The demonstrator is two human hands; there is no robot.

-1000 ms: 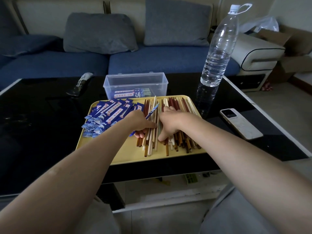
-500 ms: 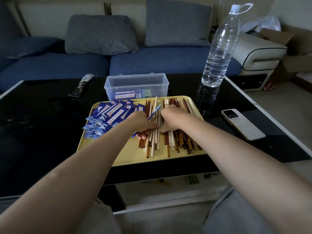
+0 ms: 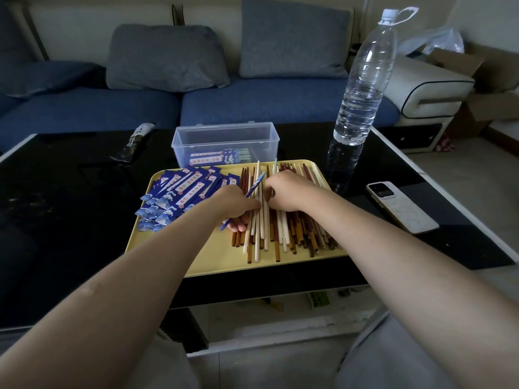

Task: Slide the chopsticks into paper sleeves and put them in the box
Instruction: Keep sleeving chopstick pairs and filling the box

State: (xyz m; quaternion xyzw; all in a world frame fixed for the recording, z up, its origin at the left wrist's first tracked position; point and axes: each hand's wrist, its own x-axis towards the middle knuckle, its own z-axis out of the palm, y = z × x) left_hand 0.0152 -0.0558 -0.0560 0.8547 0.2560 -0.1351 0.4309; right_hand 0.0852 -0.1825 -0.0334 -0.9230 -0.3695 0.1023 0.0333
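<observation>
The left hand (image 3: 234, 204) grips one blue sleeve (image 3: 254, 186), and the right hand (image 3: 286, 193) presses curled fingers on the chopsticks (image 3: 283, 234).

Living room, dim lighting.
A glossy black tabletop (image 3: 70, 220) with a pale edge stands before a blue sofa (image 3: 280, 105) carrying grey cushions (image 3: 165, 57), set against a light wall (image 3: 483, 18). A cream armrest (image 3: 427, 88) ends the sofa at right, with cardboard boxes (image 3: 488, 80) beside it. The floor (image 3: 471, 175) is pale tile.
</observation>
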